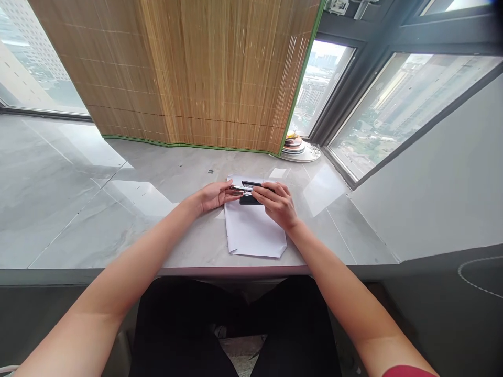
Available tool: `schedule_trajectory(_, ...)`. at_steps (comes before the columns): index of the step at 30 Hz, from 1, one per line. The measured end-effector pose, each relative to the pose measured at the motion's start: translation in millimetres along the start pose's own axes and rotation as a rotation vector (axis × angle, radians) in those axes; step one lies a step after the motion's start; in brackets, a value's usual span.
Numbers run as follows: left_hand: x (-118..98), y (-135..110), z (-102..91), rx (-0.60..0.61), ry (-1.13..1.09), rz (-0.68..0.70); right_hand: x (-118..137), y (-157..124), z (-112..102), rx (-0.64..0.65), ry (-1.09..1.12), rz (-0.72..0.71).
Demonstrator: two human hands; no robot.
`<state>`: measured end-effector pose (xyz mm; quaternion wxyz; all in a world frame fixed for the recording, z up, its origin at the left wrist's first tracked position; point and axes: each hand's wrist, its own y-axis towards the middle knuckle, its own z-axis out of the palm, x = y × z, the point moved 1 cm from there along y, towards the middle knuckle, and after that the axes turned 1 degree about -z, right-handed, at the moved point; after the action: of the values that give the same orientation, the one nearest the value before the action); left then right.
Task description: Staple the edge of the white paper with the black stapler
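Observation:
A black stapler (251,200) with silver metal parts is held over the white sheets of paper, its upper and lower arms spread apart. My right hand (280,205) is closed around its right end, and the fingers hide part of its body. At the other end, my left hand (216,196) has its thumb and fingers closed on the silver metal part that sticks out to the left. The white paper (255,233) lies beneath, near the counter's front edge, with its lower corners folded. Two small dark strips (210,171), perhaps staples, rest beyond my left hand.
A grey marble-look counter (129,235) runs along the windows. A bamboo blind (196,78) with green edging hangs down to its back. Stacked plates (298,149) stand in the back right corner, beside the window frame (346,175) and a white wall (440,173).

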<state>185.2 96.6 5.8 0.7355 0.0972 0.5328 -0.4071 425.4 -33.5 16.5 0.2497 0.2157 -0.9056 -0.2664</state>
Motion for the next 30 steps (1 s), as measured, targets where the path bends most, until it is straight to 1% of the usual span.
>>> schedule_trajectory(1, -1, -1, -0.5, 0.01, 0.003, 0.013, 1, 1, 0, -0.038, 0.001, 0.013)
schedule_trajectory(3, -5, -3, -1.9, 0.03, 0.011, 0.064, 0, 2, -2, -0.158, 0.02, 0.077)
schedule_trajectory(5, -11, -7, -4.4, 0.014, 0.01, 0.124, -4, 3, -5, -0.271, 0.088, 0.211)
schedule_trajectory(6, -14, -8, -6.1, -0.016, 0.005, 0.149, -7, 3, -7, -0.286, 0.147, 0.291)
schedule_trajectory(7, -17, -9, -7.8, -0.061, -0.006, 0.174, -10, 3, -8, -0.265, 0.218, 0.365)
schedule_trajectory(9, -20, -10, -11.0, -0.168, -0.03, 0.223, -15, 3, -9, -0.142, 0.355, 0.443)
schedule_trajectory(11, -22, -9, -12.6, -0.253, -0.039, 0.273, -18, 2, -8, 0.0, 0.426, 0.422)
schedule_trajectory(13, -22, -9, -12.0, -0.288, -0.018, 0.324, -17, 1, -6, 0.101, 0.414, 0.362)
schedule_trajectory(15, -20, -8, -8.8, -0.281, 0.031, 0.371, -15, -1, -5, 0.176, 0.374, 0.312)
schedule_trajectory(17, -17, -9, -2.8, -0.254, 0.097, 0.418, -12, -1, -6, 0.208, 0.372, 0.273)
schedule_trajectory(18, -15, -9, 1.1, -0.233, 0.133, 0.44, -10, -1, -8, 0.192, 0.391, 0.249)
schedule_trajectory(19, -14, -10, 5.4, -0.207, 0.172, 0.46, -8, 0, -10, 0.144, 0.417, 0.22)
schedule_trajectory(22, -11, -14, 18.4, -0.132, 0.282, 0.512, 0, 9, -21, -0.121, 0.446, 0.149)
schedule_trajectory(23, -11, -15, 22.1, -0.112, 0.309, 0.53, 3, 14, -24, -0.189, 0.436, 0.142)
schedule_trajectory(24, -12, -17, 25.1, -0.097, 0.326, 0.548, 6, 20, -26, -0.222, 0.426, 0.14)
schedule_trajectory(25, -12, -18, 27.6, -0.088, 0.334, 0.567, 10, 28, -27, -0.214, 0.422, 0.137)
schedule_trajectory(27, -13, -21, 30.9, -0.077, 0.332, 0.604, 18, 45, -25, -0.13, 0.437, 0.111)
schedule_trajectory(30, -14, -22, 32.9, -0.073, 0.312, 0.65, 32, 66, -15, -0.017, 0.453, 0.045)
